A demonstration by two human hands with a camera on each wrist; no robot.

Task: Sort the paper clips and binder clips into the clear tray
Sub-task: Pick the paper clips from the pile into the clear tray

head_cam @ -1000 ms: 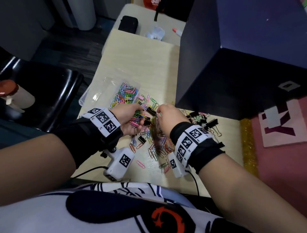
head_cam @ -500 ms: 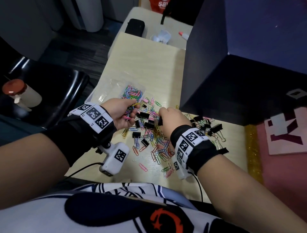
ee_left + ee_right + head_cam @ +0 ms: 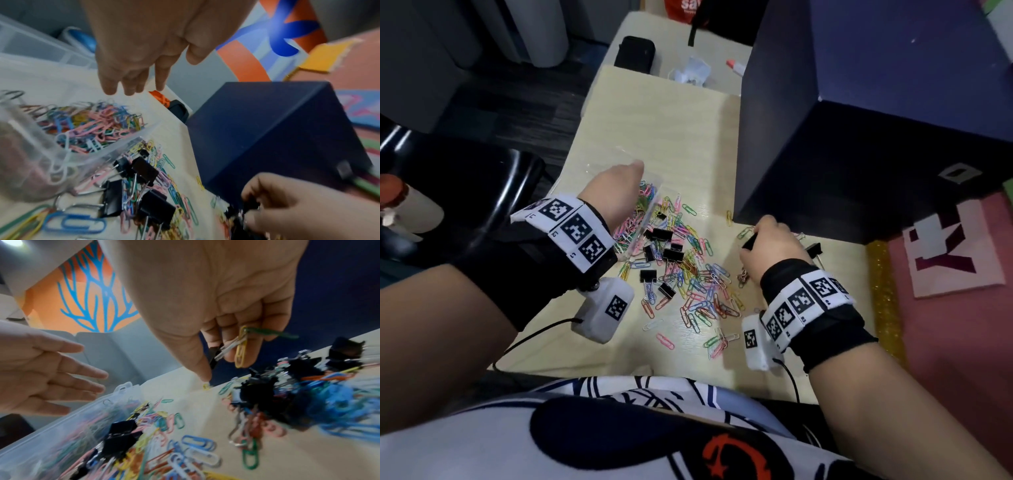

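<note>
On the far left a black chair (image 3: 482, 192) stands beside the table (image 3: 654, 113). The left hand (image 3: 616, 192) hovers over the clear tray (image 3: 626, 161), with its fingers (image 3: 131, 81) straight and spread, and it holds nothing. The tray sits at the left edge of the table, and a heap of colored paper clips (image 3: 90, 125) lies inside it. Just to the right of the tray, more paper clips (image 3: 698, 284) lie scattered on the table, mixed with black binder clips (image 3: 671, 255). Further right, the right hand (image 3: 770, 246) is low over the table, right next to a big dark box (image 3: 859, 154). Its fingers (image 3: 244, 344) are curled, and they pinch a small bunch (image 3: 240, 345) of clips: a yellow one, a white one, a green one and something black. I cannot tell if the black piece is a binder clip. More binder clips (image 3: 294, 369) lie in a blurry pile under that hand. Past the table's right edge is a pink mat (image 3: 955, 274).
</note>
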